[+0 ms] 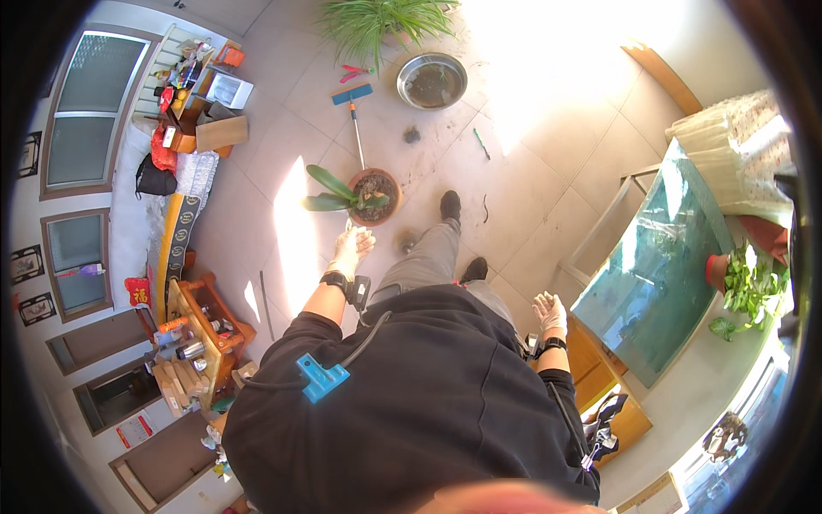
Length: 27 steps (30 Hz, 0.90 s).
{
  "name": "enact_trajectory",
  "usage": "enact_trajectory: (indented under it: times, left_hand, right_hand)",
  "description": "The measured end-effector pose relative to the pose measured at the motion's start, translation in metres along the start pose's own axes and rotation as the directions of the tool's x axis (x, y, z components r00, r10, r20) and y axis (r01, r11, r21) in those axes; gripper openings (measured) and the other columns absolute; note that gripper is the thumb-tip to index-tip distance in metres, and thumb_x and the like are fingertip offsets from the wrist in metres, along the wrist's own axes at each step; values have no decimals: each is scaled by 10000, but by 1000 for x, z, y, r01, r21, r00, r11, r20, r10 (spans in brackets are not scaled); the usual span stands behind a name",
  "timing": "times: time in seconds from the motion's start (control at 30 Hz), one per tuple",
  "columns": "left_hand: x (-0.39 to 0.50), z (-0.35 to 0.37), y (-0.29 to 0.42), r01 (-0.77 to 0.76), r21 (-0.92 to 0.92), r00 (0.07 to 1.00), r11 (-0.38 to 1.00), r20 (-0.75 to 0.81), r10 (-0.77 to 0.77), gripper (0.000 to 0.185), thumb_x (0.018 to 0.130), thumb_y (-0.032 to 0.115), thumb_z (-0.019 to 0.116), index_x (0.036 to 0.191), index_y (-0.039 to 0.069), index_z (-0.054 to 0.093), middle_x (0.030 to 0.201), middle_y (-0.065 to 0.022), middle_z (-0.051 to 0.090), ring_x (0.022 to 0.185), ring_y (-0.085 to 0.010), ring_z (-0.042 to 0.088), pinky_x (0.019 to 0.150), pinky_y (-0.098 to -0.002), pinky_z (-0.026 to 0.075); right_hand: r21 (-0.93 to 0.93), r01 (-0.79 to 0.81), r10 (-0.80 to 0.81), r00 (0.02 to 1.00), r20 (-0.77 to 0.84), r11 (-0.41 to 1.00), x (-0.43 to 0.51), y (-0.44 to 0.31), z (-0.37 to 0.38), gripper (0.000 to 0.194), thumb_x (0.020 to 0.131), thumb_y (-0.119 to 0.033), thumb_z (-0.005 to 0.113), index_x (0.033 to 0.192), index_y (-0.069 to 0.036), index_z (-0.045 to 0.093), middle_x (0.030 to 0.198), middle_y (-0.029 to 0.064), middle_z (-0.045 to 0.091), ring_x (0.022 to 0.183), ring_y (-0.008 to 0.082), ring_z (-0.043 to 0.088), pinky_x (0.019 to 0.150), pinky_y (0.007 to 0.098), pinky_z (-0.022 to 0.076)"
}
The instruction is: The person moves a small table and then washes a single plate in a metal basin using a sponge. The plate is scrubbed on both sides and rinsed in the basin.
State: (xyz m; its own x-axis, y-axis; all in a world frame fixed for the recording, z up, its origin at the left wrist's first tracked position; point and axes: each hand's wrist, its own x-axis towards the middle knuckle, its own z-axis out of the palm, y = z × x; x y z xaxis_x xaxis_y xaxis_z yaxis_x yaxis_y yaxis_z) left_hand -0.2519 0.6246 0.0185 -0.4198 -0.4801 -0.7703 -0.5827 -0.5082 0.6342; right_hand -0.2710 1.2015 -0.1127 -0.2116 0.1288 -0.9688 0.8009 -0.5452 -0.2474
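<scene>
My left hand [352,250], in a pale glove, is raised just below a terracotta pot [396,186] in this view. It holds nothing, and its fingers are apart and partly curled. Broad green leaves [331,186] lean out of the pot over its left rim; dark soil shows inside. My right hand [550,313], also gloved, hangs out to the right of my body with nothing in it. Its fingers are loosely spread near the edge of a green glass-like tabletop [648,283].
Ahead on the tiled floor are a metal basin [404,90] of murky water, red-handled pruning shears [353,72], a blue-headed long-handled tool [352,94] and a spider plant [385,22]. Soil [411,134], a green stick [481,144] and a dark strip [485,209] lie scattered.
</scene>
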Motion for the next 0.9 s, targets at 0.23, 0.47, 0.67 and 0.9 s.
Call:
enact_trajectory:
  times: [0.23,0.47,0.67,0.9]
  left_hand:
    - [82,2,38,165,-133,975,977,-126,-182,300,989,312,548,1040,34,648,915,-75,704,784,-226,713,718,-373,573]
    - [161,19,98,113,-250,986,962,-88,-139,365,1024,334,502,1151,15,625,939,-81,707,830,-233,714,756,-379,587]
    - [199,33,137,121,-313,979,942,-117,-165,354,1023,327,513,1139,12,627,933,-85,703,850,-238,720,777,-374,596]
    - [217,70,144,199,-352,949,914,-163,-270,364,1025,344,499,1138,28,639,933,-65,700,856,-221,708,810,-369,565]
  right_hand:
    - [-86,33,-37,999,-38,996,18,-54,79,407,1043,-411,435,1161,-78,638,1184,116,677,1091,303,655,975,473,500]
    - [-307,68,-60,998,38,949,13,-136,232,463,1042,-409,417,1262,-49,606,1269,147,651,1128,304,638,998,445,495]
    - [-425,212,-87,951,295,880,17,-212,386,431,1039,-380,447,1283,-60,601,1237,137,661,1041,282,655,867,402,532]
    - [-551,145,29,955,294,822,50,-296,490,412,1035,-364,457,1270,-61,608,1198,136,677,969,272,669,827,376,546]
